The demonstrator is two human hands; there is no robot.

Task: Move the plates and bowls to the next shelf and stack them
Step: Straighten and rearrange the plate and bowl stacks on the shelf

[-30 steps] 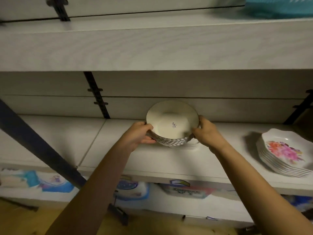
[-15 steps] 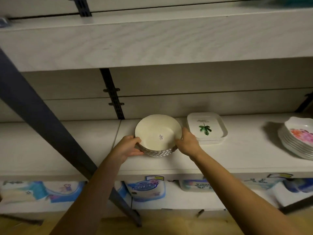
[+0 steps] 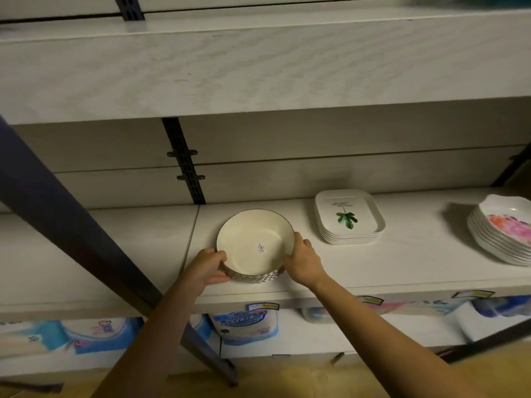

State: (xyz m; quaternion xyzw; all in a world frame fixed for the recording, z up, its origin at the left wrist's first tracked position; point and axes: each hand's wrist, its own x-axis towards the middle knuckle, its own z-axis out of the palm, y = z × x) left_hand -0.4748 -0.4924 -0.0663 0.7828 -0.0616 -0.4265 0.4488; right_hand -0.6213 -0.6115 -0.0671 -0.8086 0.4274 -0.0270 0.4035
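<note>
Both hands are on a stack of round bowls [image 3: 254, 245], cream inside with a small sticker on the top one and a woven pattern on the outer walls. The left hand [image 3: 208, 268] has its grip clamped on the stack's left side, with the thumb over the rim and the fingers curled underneath. The right hand [image 3: 304, 264] clamps the right side in the same way. The stack is near the front edge of the middle shelf [image 3: 402, 265], just right of the seam where this board meets the next board [image 3: 100, 245] on the left. I cannot tell whether its base is touching the shelf or is slightly raised.

A stack of rectangular leaf plates [image 3: 349, 218] stands further back on the same board and to the right, apart from the bowls. A stack of flowered plates [image 3: 505, 231] stands at the right edge of the view, well apart from both.

The task looks to be at an early stage. All three stacks are on the right-hand board, and no crockery shows on the board left of the seam, which I take to be the next shelf. The bowls are the stack in hand and they are close to the seam, so carrying them across and setting them down squarely looks like the step under way. The leaf plates and the flowered plates are untouched and, in my judgement, still have to be moved. Packs of tissue [image 3: 244, 326] fill the shelf below.
</note>
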